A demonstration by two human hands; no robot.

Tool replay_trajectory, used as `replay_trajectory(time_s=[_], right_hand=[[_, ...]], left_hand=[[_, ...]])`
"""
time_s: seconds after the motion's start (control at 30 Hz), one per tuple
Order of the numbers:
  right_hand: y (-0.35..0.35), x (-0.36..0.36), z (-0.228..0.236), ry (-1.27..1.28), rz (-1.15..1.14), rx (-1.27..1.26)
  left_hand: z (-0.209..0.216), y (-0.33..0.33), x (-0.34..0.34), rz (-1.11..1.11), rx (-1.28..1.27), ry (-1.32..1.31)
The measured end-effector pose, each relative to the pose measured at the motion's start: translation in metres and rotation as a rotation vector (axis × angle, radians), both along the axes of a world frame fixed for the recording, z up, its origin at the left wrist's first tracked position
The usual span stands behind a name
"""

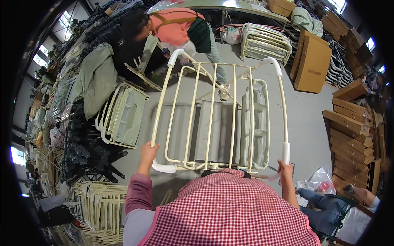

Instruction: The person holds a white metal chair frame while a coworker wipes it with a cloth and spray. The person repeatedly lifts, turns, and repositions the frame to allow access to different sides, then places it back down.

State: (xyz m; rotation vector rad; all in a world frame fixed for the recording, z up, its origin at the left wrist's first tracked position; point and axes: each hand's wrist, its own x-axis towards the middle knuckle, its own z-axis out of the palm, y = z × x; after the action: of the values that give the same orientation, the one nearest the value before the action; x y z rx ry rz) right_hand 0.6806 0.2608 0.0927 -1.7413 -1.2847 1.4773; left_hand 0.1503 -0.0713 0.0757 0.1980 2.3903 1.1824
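Note:
In front of my body stands a cream tubular metal rack frame [210, 119] with parallel bars and white foam sleeves on its corners. My left hand [148, 154] is closed around its left side tube, just above the near left foam corner. On the right, my right hand [285, 169] grips the frame at the lower end of a white foam sleeve [286, 152]. A pale green fabric panel with openings [258, 123] stands along the frame's right side. Through the bars shows a grey panel [219, 131] low down. My checked apron hides part of the near edge.
A person in an orange top [176, 26] bends over beyond the frame. Folded racks [127, 117] lie to the left, with more cream frames [100, 209] nearer. Cardboard boxes [351, 143] line the right. Another person's jeans [324, 211] show at lower right.

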Motion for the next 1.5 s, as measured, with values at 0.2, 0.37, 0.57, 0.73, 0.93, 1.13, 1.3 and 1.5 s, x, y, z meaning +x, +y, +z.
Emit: replay_trajectory(time_s=[0.2,0.37,0.57,0.73,0.93,1.13,1.3,1.5], right_hand=[[0.000,-0.001,0.002,-0.024,0.009,0.000],[0.000,-0.001,0.001,-0.018,0.008,0.005],[0.001,0.002,-0.003,0.000,0.026,0.011],[0.000,0.001,-0.002,0.008,0.023,0.013],[0.002,0.000,-0.001,0.008,-0.009,-0.001],[0.000,-0.006,0.018,-0.039,-0.014,-0.017],[0.014,0.000,0.077,0.122,0.006,0.123],[0.014,-0.007,0.143,0.068,-0.021,0.046]], left_hand=[[0.008,0.004,0.003,0.012,0.003,-0.009],[0.008,0.003,0.003,0.009,0.003,-0.052],[0.004,0.003,0.002,0.020,-0.005,-0.047],[0.007,0.003,0.004,0.021,0.062,-0.097],[0.001,0.003,-0.002,0.012,0.036,-0.077],[0.004,0.000,-0.019,-0.194,-0.248,0.185],[0.075,0.011,-0.039,0.037,0.082,-0.071],[0.158,0.002,-0.014,-0.015,0.053,-0.030]])
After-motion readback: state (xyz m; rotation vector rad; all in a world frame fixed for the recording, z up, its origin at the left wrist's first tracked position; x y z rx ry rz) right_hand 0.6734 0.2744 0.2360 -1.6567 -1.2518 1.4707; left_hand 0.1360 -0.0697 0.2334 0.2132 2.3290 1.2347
